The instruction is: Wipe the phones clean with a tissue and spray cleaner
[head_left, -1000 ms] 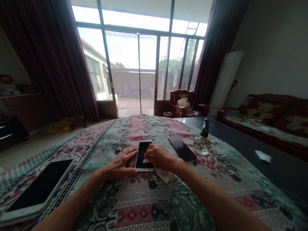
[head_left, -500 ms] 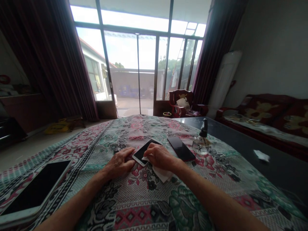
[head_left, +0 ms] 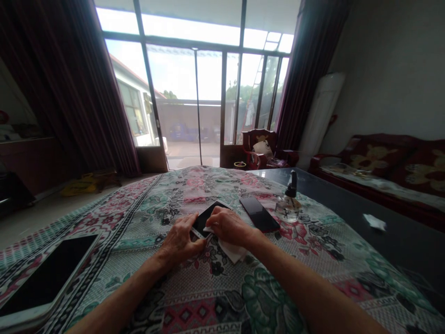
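Observation:
A white-framed phone (head_left: 202,221) with a dark screen lies face up and slanted on the flowered tablecloth. My left hand (head_left: 181,237) grips its near left corner, with the thumb along the bottom edge and the fingers at the left side. My right hand (head_left: 227,226) is closed on a white tissue (head_left: 232,251) and presses it against the screen. Part of the tissue hangs down below the palm onto the cloth. Just right of my right hand rests a dark phone (head_left: 259,214), and beyond it stands a clear spray bottle (head_left: 288,209) with a black nozzle.
A large white-framed tablet (head_left: 48,278) lies at the left on the flowered tablecloth (head_left: 194,287). Crumpled white paper (head_left: 374,221) sits on the dark tabletop (head_left: 333,197) at the right. Farther back are a red armchair (head_left: 259,148), a sofa (head_left: 378,153) and glass doors.
My left hand has shifted round the phone's lower corner, its thumb now along the bottom edge. My right hand stays on the screen with the tissue. The view has turned slightly.

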Motion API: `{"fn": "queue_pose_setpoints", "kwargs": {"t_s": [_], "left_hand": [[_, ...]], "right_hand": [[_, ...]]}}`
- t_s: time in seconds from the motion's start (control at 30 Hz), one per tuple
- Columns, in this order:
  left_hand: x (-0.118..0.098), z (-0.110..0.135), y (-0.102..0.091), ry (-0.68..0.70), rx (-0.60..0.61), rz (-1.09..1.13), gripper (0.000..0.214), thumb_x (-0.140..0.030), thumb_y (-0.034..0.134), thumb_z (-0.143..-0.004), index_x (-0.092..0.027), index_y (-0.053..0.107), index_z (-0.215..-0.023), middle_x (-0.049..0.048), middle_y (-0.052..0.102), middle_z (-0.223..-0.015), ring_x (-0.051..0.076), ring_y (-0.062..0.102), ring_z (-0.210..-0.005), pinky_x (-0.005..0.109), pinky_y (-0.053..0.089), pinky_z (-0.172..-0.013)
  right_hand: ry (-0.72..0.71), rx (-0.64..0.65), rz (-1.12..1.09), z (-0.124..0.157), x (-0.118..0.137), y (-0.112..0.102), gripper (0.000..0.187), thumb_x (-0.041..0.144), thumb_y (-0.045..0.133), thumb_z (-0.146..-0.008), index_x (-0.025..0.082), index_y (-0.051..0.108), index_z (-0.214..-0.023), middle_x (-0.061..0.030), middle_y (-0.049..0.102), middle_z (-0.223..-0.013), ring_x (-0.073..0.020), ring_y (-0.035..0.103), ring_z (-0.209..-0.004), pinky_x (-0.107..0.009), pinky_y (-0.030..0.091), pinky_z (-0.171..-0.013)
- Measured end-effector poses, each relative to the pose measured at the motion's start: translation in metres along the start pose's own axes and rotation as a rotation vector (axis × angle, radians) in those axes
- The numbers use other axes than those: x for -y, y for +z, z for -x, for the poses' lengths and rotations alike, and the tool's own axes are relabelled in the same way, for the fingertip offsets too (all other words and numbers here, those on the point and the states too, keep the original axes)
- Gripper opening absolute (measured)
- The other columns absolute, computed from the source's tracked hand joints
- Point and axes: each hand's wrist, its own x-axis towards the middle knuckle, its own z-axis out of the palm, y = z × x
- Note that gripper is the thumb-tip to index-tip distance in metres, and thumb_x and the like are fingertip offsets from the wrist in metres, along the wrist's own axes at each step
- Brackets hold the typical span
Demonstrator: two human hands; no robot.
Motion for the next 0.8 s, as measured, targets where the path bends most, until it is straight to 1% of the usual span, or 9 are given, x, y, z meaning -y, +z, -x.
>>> {"fn": "queue_pose_setpoints", "kwargs": {"t_s": [0.13,0.2,0.3,0.37,0.47,0.57,0.63,0.7,0.8], "left_hand": [[0.007,-0.001,-0.008,-0.01,0.022,0.02,0.061,-0.04,0.064,-0.07,-0.021,0.051,-0.127,0.0084,0.064,-0.118,0.029,0.056,-0.109,0.044,0.045,-0.093],[0.011,-0.001,-0.01,-0.007,0.026,0.022,0.061,-0.042,0.065,-0.07,-0.022,0.051,-0.127,0.0078,0.064,-0.117,0.029,0.056,-0.108,0.043,0.046,-0.091],[0.015,0.0,-0.011,0.017,0.025,0.022,0.062,-0.043,0.066,-0.071,-0.021,0.051,-0.127,0.009,0.063,-0.12,0.029,0.055,-0.11,0.043,0.045,-0.093],[0.016,0.0,-0.01,0.029,0.026,0.027,0.061,-0.043,0.066,-0.071,-0.022,0.052,-0.127,0.0087,0.062,-0.121,0.029,0.055,-0.111,0.043,0.045,-0.093],[0.016,0.0,-0.009,0.033,0.035,0.028,0.061,-0.043,0.065,-0.071,-0.022,0.052,-0.127,0.0083,0.063,-0.121,0.029,0.055,-0.111,0.043,0.044,-0.094],[0.014,0.0,-0.01,0.016,0.035,0.019,0.062,-0.041,0.064,-0.07,-0.02,0.052,-0.127,0.009,0.062,-0.122,0.029,0.054,-0.112,0.043,0.044,-0.094],[0.012,-0.001,-0.011,0.012,0.042,0.017,0.062,-0.04,0.064,-0.07,-0.02,0.052,-0.127,0.0092,0.062,-0.122,0.029,0.054,-0.112,0.043,0.045,-0.094],[0.012,-0.001,-0.013,0.03,0.052,0.021,0.06,-0.039,0.063,-0.072,-0.019,0.052,-0.127,0.0088,0.062,-0.122,0.028,0.055,-0.111,0.042,0.044,-0.095],[0.014,-0.001,-0.015,0.07,0.067,0.024,0.057,-0.039,0.062,-0.074,-0.021,0.053,-0.127,0.0076,0.063,-0.12,0.027,0.055,-0.109,0.042,0.044,-0.095]], "right_hand": [[0.043,0.016,0.079,0.002,-0.001,-0.005,0.022,0.017,0.049,-0.084,0.02,0.071,-0.082,-0.005,0.06,-0.091,-0.0128,0.054,-0.077,-0.022,0.037,-0.067],[-0.004,0.023,0.105,0.003,0.002,-0.004,0.022,0.017,0.049,-0.085,0.02,0.07,-0.079,-0.0043,0.059,-0.09,-0.0128,0.053,-0.077,-0.022,0.036,-0.066],[-0.115,0.044,0.109,0.001,0.012,0.002,0.02,0.02,0.051,-0.086,0.021,0.069,-0.077,-0.0042,0.059,-0.091,-0.0142,0.05,-0.081,-0.023,0.034,-0.065],[-0.154,0.057,0.113,0.0,0.018,0.005,0.019,0.022,0.053,-0.086,0.021,0.069,-0.076,-0.0047,0.058,-0.092,-0.0154,0.049,-0.082,-0.024,0.033,-0.065],[-0.133,0.079,0.145,-0.002,0.018,0.003,0.017,0.019,0.055,-0.084,0.021,0.07,-0.078,-0.0051,0.059,-0.093,-0.0165,0.049,-0.083,-0.025,0.032,-0.062],[-0.03,0.095,0.179,-0.001,0.01,-0.004,0.019,0.016,0.053,-0.083,0.021,0.071,-0.079,-0.0053,0.06,-0.092,-0.017,0.051,-0.084,-0.025,0.032,-0.063],[0.012,0.073,0.183,0.0,0.005,-0.007,0.02,0.016,0.052,-0.084,0.022,0.071,-0.08,-0.0049,0.06,-0.092,-0.0172,0.051,-0.086,-0.025,0.033,-0.066],[-0.012,0.032,0.176,-0.001,0.005,-0.004,0.021,0.015,0.05,-0.085,0.022,0.07,-0.082,-0.0047,0.06,-0.092,-0.0171,0.051,-0.087,-0.024,0.034,-0.066],[-0.102,0.01,0.154,-0.003,0.013,0.005,0.019,0.019,0.052,-0.086,0.022,0.07,-0.083,-0.0047,0.06,-0.093,-0.0168,0.05,-0.085,-0.024,0.034,-0.065]]}}
